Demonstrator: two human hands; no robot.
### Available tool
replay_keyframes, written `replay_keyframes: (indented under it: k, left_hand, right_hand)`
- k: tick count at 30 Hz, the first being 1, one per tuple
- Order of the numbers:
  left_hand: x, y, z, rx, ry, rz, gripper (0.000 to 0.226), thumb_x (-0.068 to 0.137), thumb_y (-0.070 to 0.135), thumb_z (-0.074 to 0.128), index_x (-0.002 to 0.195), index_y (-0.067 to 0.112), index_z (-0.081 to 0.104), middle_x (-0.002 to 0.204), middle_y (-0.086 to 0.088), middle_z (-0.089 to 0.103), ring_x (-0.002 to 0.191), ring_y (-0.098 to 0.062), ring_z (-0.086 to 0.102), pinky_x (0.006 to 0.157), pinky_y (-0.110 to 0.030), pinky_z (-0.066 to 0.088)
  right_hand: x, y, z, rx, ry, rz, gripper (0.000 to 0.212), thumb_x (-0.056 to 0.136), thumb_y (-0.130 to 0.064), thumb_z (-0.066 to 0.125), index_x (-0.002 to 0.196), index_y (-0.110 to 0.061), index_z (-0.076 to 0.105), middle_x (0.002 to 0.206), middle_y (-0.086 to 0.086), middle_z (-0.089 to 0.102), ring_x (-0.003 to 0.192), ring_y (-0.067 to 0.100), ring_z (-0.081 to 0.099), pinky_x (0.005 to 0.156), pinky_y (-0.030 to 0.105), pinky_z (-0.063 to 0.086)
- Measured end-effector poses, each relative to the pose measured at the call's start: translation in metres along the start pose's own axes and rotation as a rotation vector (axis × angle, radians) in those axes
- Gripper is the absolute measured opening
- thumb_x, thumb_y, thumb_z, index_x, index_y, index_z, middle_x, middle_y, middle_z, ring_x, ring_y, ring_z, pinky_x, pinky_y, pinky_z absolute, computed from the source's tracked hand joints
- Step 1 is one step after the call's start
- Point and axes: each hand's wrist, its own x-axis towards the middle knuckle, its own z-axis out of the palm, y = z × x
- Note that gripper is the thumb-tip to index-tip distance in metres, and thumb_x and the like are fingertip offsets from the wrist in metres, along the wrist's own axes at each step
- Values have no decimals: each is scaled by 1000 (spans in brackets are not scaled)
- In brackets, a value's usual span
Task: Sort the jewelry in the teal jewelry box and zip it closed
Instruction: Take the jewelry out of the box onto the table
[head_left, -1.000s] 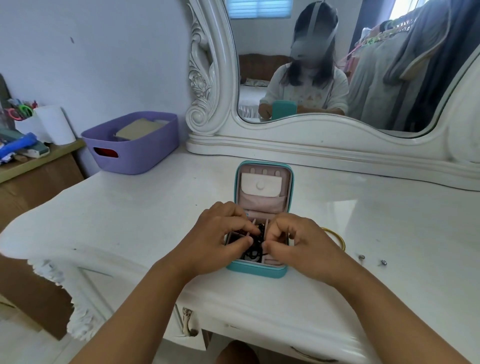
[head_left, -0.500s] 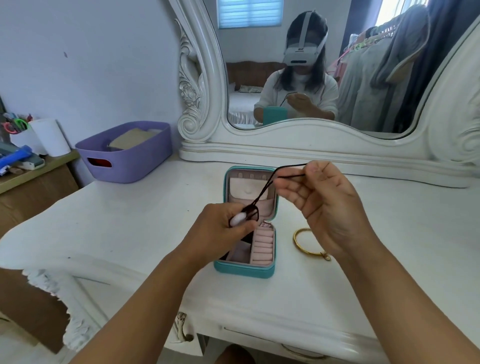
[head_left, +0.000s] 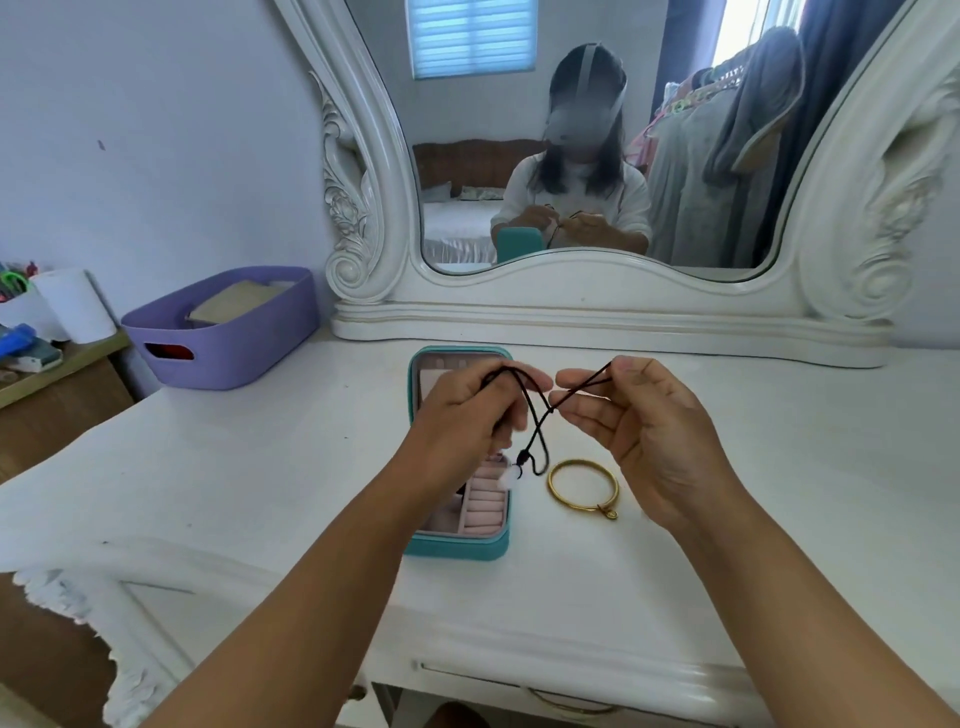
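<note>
The teal jewelry box (head_left: 457, 545) sat open toward the middle of the tabletop (head_left: 208, 467), nearer its front edge, lid upright toward the mirror (head_left: 597, 291). Above it you held one black cord necklace (head_left: 537, 415) stretched between both hands — your left hand (head_left: 462, 415) curled round one end, your right hand (head_left: 639, 426) pinching the other between thumb and forefinger, remaining fingers spread. The cord crossed itself between your hands, and one pale pendant (head_left: 508, 475) dangled over the box's pink ring rolls. One gold bangle (head_left: 583, 486) lay just beside the box on its right. The crossed strands could have tightened into a knot if you pulled outward — and the swinging pendant might have snagged the box's edge. One purple basket (head_left: 223, 332) stood at the tabletop's back left corner.
</note>
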Motion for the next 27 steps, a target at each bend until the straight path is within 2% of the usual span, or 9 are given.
replay_keyframes:
  k: [3, 6, 9, 13, 15, 17, 21, 24, 27]
  left_hand:
    - [8, 14, 16, -80, 36, -1, 29, 94, 13, 41, 88, 18, 70, 70, 6, 67, 42, -9, 43, 47, -18, 39]
    - [18, 28, 33, -253, 48, -60, 23, 92, 15, 46, 89, 14, 69, 88, -3, 73, 41, -13, 49, 44, -21, 44]
    - [25, 35, 47, -403, -22, -93, 22, 94, 15, 44, 96, 7, 64, 93, -13, 72, 60, -22, 68, 56, -28, 57]
    - [34, 38, 69, -463, -116, -88, 23, 94, 13, 44, 94, 3, 64, 89, -16, 70, 81, -27, 70, 76, -34, 59]
    - [38, 38, 81, -460, -129, -78, 22, 93, 11, 45, 92, 5, 65, 91, -15, 70, 85, -25, 69, 78, -30, 58]
    - [43, 37, 92, -488, -124, -67, 20, 92, 6, 45, 95, 4, 64, 94, -15, 68, 89, -25, 68, 83, -30, 57]
    - [57, 29, 114, -449, -105, -55, 30, 85, -8, 42, 100, 8, 63, 102, -11, 67, 102, -24, 65, 93, -34, 51]
    - [65, 17, 131, -283, -94, -30, 34, 84, -8, 47, 107, 11, 61, 107, -7, 66, 103, -17, 64, 87, -23, 50]
    - [71, 3, 148, -64, -124, -6, 31, 86, 0, 52, 113, 15, 61, 101, -1, 64, 82, -4, 58, 63, -5, 43]
  right_hand:
    - [-3, -10, -6, -62, -20, -15, 20, 98, -17, 37, 82, -13, 49, 82, 8, 74, 63, 18, 66, 67, 29, 53]
    - [-3, -15, -16, -194, -21, -35, 19, 97, -19, 39, 82, -15, 51, 84, 6, 73, 64, 18, 54, 62, 29, 38]
    - [-5, -17, -29, -316, 6, -51, 23, 96, -24, 40, 81, -19, 56, 80, -5, 69, 76, 15, 54, 69, 30, 34]
    - [-9, -23, -47, -247, -16, -23, 29, 96, -28, 37, 100, -9, 59, 98, 11, 68, 100, 22, 62, 85, 37, 41]
    - [-12, -30, -55, -126, -46, 39, 35, 96, -29, 38, 111, -2, 54, 92, 19, 67, 95, 31, 65, 88, 44, 46]
    - [-17, -36, -63, -135, -61, 64, 32, 92, -25, 46, 116, -4, 50, 81, 16, 67, 82, 31, 65, 82, 44, 50]
    - [-27, -45, -86, -235, 14, 54, 38, 88, -1, 52, 119, -23, 49, 74, 11, 65, 61, 24, 61, 64, 34, 51]
    - [-33, -52, -103, -235, 75, 57, 28, 88, 4, 49, 106, -15, 59, 74, 12, 62, 54, 20, 60, 52, 29, 52]
    - [-39, -54, -123, -230, 144, 119, 22, 88, 7, 46, 89, -3, 66, 77, 12, 62, 56, 19, 64, 48, 27, 53]
